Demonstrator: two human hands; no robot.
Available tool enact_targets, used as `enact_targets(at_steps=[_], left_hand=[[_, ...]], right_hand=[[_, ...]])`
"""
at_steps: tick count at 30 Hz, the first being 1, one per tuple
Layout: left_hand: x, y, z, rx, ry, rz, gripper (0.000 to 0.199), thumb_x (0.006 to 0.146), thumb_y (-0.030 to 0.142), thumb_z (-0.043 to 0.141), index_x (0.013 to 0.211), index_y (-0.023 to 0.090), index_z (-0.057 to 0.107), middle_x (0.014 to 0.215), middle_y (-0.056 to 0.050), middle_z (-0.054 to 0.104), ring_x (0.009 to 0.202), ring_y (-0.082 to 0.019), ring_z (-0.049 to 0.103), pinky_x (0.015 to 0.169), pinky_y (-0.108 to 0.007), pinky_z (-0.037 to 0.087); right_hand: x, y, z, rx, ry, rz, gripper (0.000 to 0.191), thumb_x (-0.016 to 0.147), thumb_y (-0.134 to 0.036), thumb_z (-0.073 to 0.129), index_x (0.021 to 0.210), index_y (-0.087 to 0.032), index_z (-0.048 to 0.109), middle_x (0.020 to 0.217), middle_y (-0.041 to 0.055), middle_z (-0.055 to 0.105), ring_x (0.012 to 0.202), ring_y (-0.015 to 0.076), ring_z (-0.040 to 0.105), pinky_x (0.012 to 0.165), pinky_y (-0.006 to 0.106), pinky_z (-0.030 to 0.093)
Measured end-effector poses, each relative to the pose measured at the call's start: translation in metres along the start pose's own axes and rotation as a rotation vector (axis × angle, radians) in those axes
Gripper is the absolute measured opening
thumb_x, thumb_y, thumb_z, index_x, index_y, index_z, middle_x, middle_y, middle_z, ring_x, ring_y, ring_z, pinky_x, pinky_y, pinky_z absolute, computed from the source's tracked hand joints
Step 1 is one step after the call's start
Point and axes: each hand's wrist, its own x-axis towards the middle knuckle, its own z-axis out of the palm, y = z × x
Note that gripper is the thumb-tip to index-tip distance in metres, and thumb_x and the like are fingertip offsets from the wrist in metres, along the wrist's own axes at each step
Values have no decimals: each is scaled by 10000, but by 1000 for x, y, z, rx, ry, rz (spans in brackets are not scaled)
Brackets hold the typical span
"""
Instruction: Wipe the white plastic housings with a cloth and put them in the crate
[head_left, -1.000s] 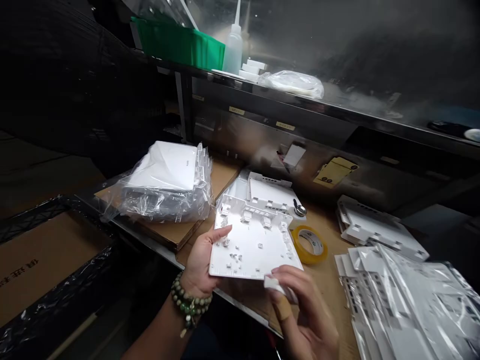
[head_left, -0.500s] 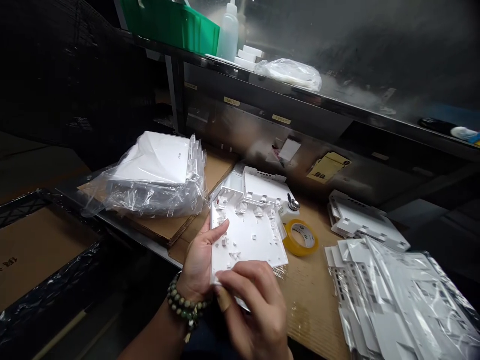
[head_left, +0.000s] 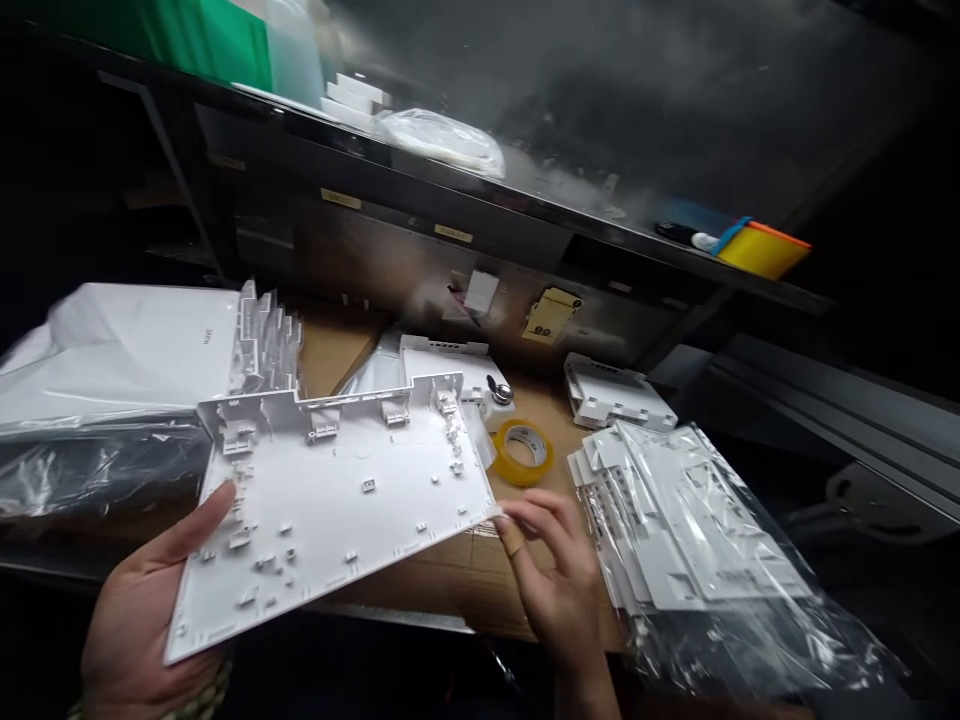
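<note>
A white plastic panel (head_left: 330,510) with clips and posts on its inner face is held up over the cardboard-covered bench. My left hand (head_left: 154,590) grips its left edge, thumb on the inner face and the other fingers behind. At the panel's lower right corner, my right hand (head_left: 551,560) pinches the edge between thumb and fingertips. Behind the panel's right side lie a roll of yellow tape (head_left: 523,452) and a white part with a small metal-topped object (head_left: 500,392) near it.
Bagged white panels (head_left: 150,340) are stacked at the left, and more bagged panels (head_left: 697,530) at the right. White parts (head_left: 619,392) sit behind those. A shelf (head_left: 420,160) crosses above, holding a green bin (head_left: 202,40) and a yellow box (head_left: 765,250).
The panel is now closer and turned, its inner face showing wider. My right hand has moved right with a panel corner in its fingers; my left hand appears farther left. The view has shifted right.
</note>
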Motion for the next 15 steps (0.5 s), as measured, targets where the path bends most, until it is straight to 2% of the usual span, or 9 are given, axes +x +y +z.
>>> enact_targets(at_steps=[2, 6, 9, 12, 15], left_hand=[[1, -1, -7, 33, -8, -3, 763, 980, 213, 490, 1641, 230, 109, 1288, -71, 709, 1337, -370, 512, 1103, -636, 450], [5, -2, -14, 53, 6, -18, 818, 932, 185, 559, 1636, 205, 142, 1250, -83, 720, 1332, -380, 498, 1106, -646, 428], [7, -3, -20, 39, 7, -35, 879, 899, 182, 610, 1635, 196, 130, 1198, -77, 739, 1324, -389, 496, 1102, -653, 426], [12, 0, -38, 39, -22, -93, 880, 886, 159, 612, 1628, 290, 158, 1188, -31, 746, 1291, -398, 529, 1053, -656, 484], [21, 8, -68, 12, -114, -229, 776, 934, 167, 524, 1603, 405, 211, 1064, 6, 783, 1107, -392, 677, 854, -573, 641]], right_hand=[[-2, -2, 3, -10, -19, 5, 173, 953, -153, 670, 1066, -266, 735, 1021, 33, 655, 974, 168, 632, 793, 274, 571], [-7, -3, 1, 2, 43, 11, 185, 951, -145, 670, 1073, -272, 725, 1015, 31, 656, 936, 163, 636, 768, 275, 566], [-6, 6, 0, -18, -42, -65, 173, 945, -152, 677, 1063, -270, 726, 1008, 37, 675, 969, 190, 642, 823, 325, 567], [3, 18, 0, -66, -26, 20, 123, 956, -198, 676, 1030, -269, 743, 990, 36, 689, 936, 190, 643, 768, 318, 566], [21, 18, 0, 6, 62, 104, 131, 972, -222, 661, 1055, -282, 742, 1015, 26, 693, 929, 175, 648, 765, 309, 562]])
